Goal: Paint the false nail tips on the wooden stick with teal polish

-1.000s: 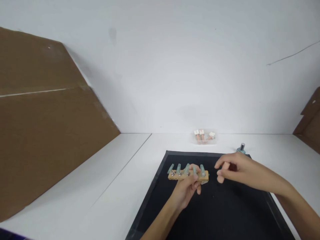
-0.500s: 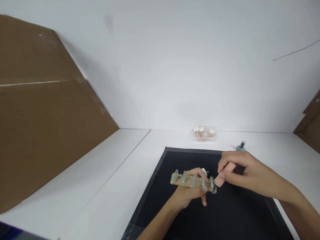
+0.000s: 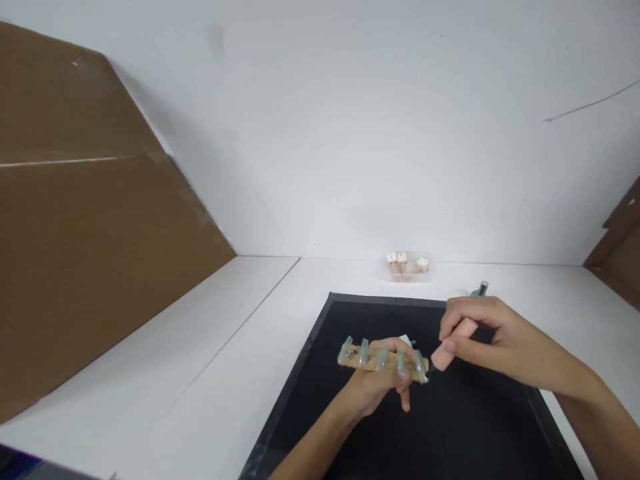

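Observation:
My left hand (image 3: 373, 387) is closed around a flat wooden strip (image 3: 370, 360) bearing several pale green false nails (image 3: 383, 358), held above a black mat. Behind its fingers a small white bottle (image 3: 405, 340) with a dark green neck partly shows, seemingly held in the same hand. My right hand (image 3: 485, 337) pinches the chunky pink cap (image 3: 453, 343) of a nail polish brush. The brush's dark green tip (image 3: 433, 369) is at the strip's right end, beside the last nail; whether it touches is too small to tell.
On the white table behind the black mat (image 3: 380, 313) stands a clear box (image 3: 410, 277) with several white-and-pink bottles. A teal item with a metal post (image 3: 482, 289) is partly hidden behind my right hand. Brown boards (image 3: 100, 233) flank the left side.
The pink cap has moved slightly up and right, away from the strip's end, and the green brush tip now shows. The strip has shifted a little left in view.

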Available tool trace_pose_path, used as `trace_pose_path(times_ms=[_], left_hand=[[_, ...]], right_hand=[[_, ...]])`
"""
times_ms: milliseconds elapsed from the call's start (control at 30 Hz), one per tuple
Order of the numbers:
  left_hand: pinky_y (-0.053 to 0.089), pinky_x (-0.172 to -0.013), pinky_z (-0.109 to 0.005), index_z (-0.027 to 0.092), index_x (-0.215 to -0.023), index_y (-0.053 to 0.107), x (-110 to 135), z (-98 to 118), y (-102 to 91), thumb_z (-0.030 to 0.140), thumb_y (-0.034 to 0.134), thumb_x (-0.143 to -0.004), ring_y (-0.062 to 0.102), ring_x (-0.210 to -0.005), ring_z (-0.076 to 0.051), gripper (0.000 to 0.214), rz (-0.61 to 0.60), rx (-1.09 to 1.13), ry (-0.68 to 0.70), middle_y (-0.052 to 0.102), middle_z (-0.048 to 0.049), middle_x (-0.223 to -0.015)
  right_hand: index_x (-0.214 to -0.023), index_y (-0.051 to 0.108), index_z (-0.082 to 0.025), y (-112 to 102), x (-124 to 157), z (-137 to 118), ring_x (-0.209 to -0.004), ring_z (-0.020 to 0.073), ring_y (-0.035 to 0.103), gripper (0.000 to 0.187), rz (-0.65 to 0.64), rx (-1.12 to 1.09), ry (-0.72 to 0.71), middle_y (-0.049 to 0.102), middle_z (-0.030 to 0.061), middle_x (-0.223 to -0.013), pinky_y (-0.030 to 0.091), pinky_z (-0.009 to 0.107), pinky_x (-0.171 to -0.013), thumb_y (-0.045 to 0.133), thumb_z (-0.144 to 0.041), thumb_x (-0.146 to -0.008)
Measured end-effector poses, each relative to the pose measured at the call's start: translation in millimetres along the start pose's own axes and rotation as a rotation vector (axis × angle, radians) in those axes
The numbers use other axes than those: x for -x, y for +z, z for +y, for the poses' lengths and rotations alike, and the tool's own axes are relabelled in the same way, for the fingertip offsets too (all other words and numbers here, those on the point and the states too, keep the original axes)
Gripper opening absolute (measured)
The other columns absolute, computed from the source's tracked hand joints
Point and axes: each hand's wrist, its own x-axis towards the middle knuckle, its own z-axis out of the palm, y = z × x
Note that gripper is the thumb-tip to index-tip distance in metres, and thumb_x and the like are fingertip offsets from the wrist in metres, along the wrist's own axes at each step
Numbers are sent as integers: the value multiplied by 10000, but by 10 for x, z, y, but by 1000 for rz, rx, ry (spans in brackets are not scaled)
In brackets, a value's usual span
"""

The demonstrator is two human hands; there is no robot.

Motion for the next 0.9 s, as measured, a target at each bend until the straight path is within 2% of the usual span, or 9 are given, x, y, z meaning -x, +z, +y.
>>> trace_pose_path(times_ms=[100,300,500,733,900], left_hand=[[422,-327,-152,138,-683,622,2,14,25,309,769,-572,351,-392,-30,251,-1,48,-23,517,23,-508],[414,-317,-148,141,-678,642,14,-20,-26,293,773,-557,347,-390,-33,234,-9,92,-31,512,25,-492],[433,-319,-158,146,-653,666,2,14,15,312,783,-545,372,-360,-32,230,-37,68,-53,524,25,-458],[426,-306,-150,143,-646,672,40,36,36,317,783,-548,374,-356,-34,228,-43,64,-64,526,16,-451],[426,-310,-147,144,-657,658,29,34,36,321,773,-565,359,-363,-32,230,-85,60,-67,494,33,-444]], right_hand=[[-725,567,-199,8,-10,-3,-664,170,592,127,-9,-2,-13,724,11,-675,433,278,-569,519,-198,-843],[-729,575,-201,32,-6,-1,-622,153,573,147,92,17,11,698,23,-697,411,262,-526,515,-251,-854],[-720,562,-195,30,-12,-23,-647,168,603,163,-21,-46,-18,721,22,-660,426,270,-562,517,-268,-858],[-713,552,-198,40,-20,-64,-622,154,587,169,91,-43,12,732,22,-723,410,257,-539,521,-269,-864],[-710,557,-196,42,-10,-92,-640,165,598,168,-12,-51,-30,729,20,-664,435,275,-588,512,-248,-863]])
